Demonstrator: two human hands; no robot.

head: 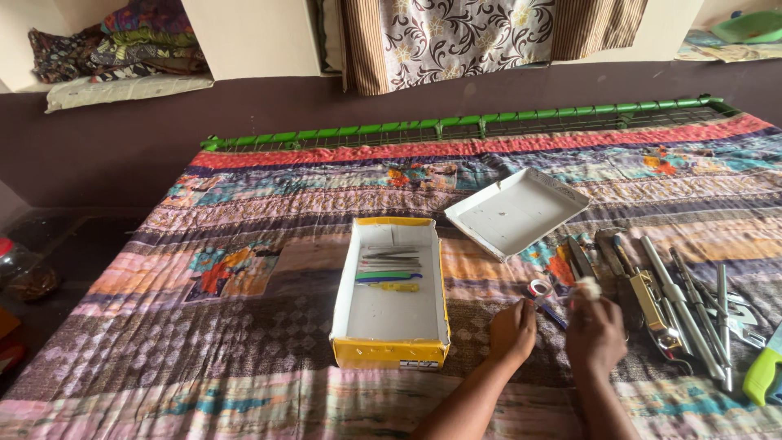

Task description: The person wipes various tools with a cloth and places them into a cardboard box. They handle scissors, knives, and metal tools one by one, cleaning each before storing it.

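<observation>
Sorting in hand: right of the box (389, 326), my left hand (513, 330) rests curled, empty, my right hand (595, 332) pinches a white piece (588, 285); next needs placement in that box.

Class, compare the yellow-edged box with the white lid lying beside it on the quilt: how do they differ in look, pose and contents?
The yellow-edged box has yellow rims and outer walls; the white lid is plain white. The box sits flat and square-on, while the lid lies turned at an angle with one side raised. The box holds small tools at its far end; the lid holds nothing. Both are shallow, rectangular, open-topped and white inside, resting on the quilt.
</observation>
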